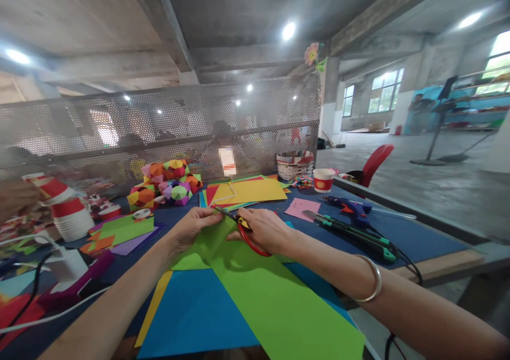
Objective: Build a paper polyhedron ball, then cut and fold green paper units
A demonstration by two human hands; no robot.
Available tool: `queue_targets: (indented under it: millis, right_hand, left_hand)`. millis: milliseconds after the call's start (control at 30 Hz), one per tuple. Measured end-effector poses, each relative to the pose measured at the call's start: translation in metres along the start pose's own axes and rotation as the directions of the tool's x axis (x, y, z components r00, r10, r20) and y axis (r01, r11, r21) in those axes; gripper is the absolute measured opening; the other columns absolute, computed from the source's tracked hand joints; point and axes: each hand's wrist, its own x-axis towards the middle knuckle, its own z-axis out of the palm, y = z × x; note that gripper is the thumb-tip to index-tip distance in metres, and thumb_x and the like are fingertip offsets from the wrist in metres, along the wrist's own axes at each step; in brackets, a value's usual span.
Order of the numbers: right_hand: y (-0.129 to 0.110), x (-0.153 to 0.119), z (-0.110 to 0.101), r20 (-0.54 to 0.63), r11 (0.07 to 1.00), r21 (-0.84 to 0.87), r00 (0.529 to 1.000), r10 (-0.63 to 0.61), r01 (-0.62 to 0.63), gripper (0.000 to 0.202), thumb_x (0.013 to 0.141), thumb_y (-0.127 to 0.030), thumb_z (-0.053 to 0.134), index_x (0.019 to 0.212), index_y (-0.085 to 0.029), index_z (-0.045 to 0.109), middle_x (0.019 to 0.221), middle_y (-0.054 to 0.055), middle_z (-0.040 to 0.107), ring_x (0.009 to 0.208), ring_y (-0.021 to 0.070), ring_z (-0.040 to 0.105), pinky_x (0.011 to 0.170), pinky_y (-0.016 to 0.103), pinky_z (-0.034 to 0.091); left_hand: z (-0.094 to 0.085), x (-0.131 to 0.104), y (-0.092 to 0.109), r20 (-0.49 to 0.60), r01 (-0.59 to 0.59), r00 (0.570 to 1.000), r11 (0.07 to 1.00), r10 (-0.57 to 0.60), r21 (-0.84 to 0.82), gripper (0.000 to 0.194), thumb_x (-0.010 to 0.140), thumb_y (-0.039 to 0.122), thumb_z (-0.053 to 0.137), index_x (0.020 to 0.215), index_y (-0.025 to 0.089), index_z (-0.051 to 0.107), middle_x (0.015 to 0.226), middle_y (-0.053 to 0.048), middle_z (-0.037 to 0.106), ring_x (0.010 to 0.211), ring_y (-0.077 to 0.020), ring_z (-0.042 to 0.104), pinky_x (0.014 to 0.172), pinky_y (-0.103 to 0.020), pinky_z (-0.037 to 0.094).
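Observation:
Near the centre, my right hand (pixel 265 229) is closed on red-handled scissors (pixel 255 247), whose dark blades point left across the top of a green paper sheet (pixel 274 291). My left hand (pixel 195 226) pinches the upper edge of that green paper, close to the blade tips. The long green sheet slants down to the front right. Beneath it lie blue paper (pixel 191 312) and an edge of yellow paper (pixel 153 309). A silver bangle (pixel 375 278) circles my right forearm.
Coloured sheets (pixel 255 191) lie behind the hands, with folded paper balls (pixel 175 192) to their left. Right are a green cutter (pixel 358 235), a blue glue gun (pixel 353 207) and a paper cup (pixel 323 180). Left stand stacked cups (pixel 71 219) and a power strip (pixel 69 277).

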Motion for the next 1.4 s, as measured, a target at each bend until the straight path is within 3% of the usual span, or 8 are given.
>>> queue_targets:
  millis: [833,1400]
  right_hand:
    - [-0.0009,-0.0002,-0.0007,0.033,0.999,-0.032,0.999,-0.006,0.008,0.045,0.097,-0.057,0.06,0.111,-0.015,0.061,0.098,0.015,0.077,0.088,0.0303,0.075,0.064,0.03,0.041]
    - [-0.0041,-0.0005,-0.0064,0.07,0.998,-0.032,0.996,0.063,-0.061,0.04,0.097,-0.055,0.062,0.111,-0.017,0.064,0.097,0.013,0.078,0.09,0.0288,0.076,0.065,0.028,0.043]
  left_hand:
    - [0.0003,-0.0003,-0.0006,0.014,0.016,1.0,1.0,-0.016,0.005,0.043,0.056,0.046,0.096,0.081,0.014,0.081,0.075,-0.01,0.079,0.063,-0.0182,0.071,0.063,-0.026,0.054]
    - [0.0002,-0.0006,-0.0007,0.001,0.032,0.999,0.999,-0.032,0.04,0.045,0.058,0.048,0.094,0.082,0.012,0.081,0.076,-0.011,0.079,0.06,-0.0179,0.07,0.06,-0.026,0.053]
